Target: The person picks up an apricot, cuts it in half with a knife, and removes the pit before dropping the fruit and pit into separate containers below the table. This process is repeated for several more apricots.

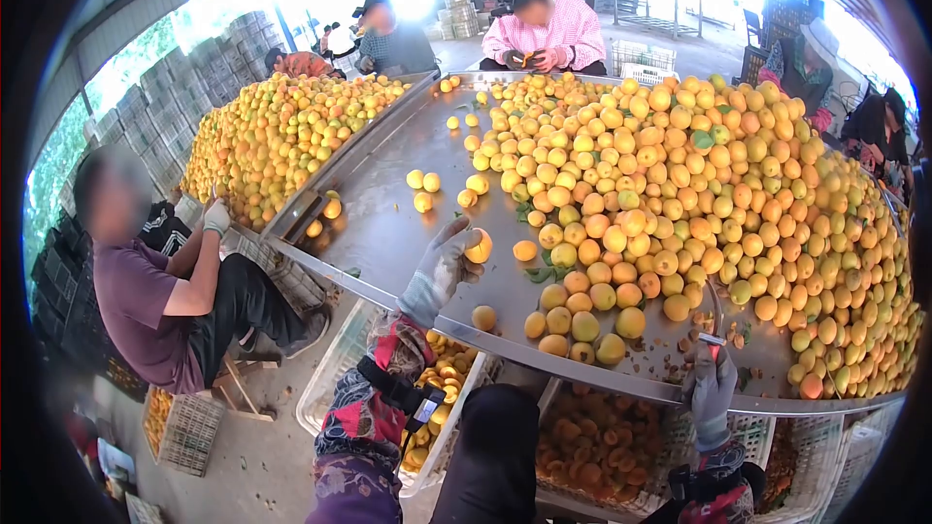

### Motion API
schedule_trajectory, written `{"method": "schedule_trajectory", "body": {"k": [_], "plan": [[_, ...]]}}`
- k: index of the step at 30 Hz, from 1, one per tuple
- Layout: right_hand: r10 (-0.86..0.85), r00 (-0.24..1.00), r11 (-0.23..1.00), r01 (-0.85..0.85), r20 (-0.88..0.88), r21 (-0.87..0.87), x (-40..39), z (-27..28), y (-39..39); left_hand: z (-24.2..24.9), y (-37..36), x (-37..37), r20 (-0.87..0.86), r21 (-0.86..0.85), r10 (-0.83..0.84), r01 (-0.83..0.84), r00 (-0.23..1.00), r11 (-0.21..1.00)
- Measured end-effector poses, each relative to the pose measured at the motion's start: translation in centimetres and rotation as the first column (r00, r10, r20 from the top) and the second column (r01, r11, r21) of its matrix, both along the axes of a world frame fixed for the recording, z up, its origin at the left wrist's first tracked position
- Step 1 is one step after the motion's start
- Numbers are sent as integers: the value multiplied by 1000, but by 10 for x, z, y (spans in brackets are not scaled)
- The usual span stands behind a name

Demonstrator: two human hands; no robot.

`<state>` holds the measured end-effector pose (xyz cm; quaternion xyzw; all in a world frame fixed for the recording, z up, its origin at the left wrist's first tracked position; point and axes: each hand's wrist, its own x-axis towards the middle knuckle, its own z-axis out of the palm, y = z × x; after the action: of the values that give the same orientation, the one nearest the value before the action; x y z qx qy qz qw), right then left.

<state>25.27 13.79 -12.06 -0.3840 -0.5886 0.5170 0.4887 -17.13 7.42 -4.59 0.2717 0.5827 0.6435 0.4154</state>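
Observation:
My gloved left hand [442,270] is over the near edge of the metal table [379,233]. Its fingers are closed around an orange-yellow apricot [479,246]. At the table's front edge, my gloved right hand [711,388] grips a small tool with a red handle [714,347] and a thin curved metal end pointing up. Between the hands lie several whole apricots [584,326], and a large heap of apricots [670,155] rises behind them. Small brown scraps [670,361] and green leaves are scattered near my right hand.
Below the table edge stand a crate of yellow apricot pieces [442,398] and a crate of darker orange halves [592,442]. A seated person [146,281] is at left, beside another apricot heap [282,136]. Across the table, a person in a pink checked top [544,34] works.

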Motion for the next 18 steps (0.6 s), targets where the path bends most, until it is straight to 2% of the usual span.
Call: {"method": "schedule_trajectory", "body": {"k": [5,8,10,14,18], "plan": [[-34,999,999,34,10,-3,-2,2,-1,-3,0,-3,-11,22,-7,7,1000,1000],[-44,999,999,44,4,26,-4,5,-3,-7,1,-6,55,71,-34,30,998,997],[-36,999,999,36,10,20,-3,3,-2,-4,-1,-1,99,167,-9,-8,995,986],[3,1000,1000,-3,-22,4,-4,9,-4,4,1,27,114,191,-34,12,993,982],[-38,999,999,38,-7,-18,-6,11,-6,10,11,66,141,264,-95,55,985,963]]}}
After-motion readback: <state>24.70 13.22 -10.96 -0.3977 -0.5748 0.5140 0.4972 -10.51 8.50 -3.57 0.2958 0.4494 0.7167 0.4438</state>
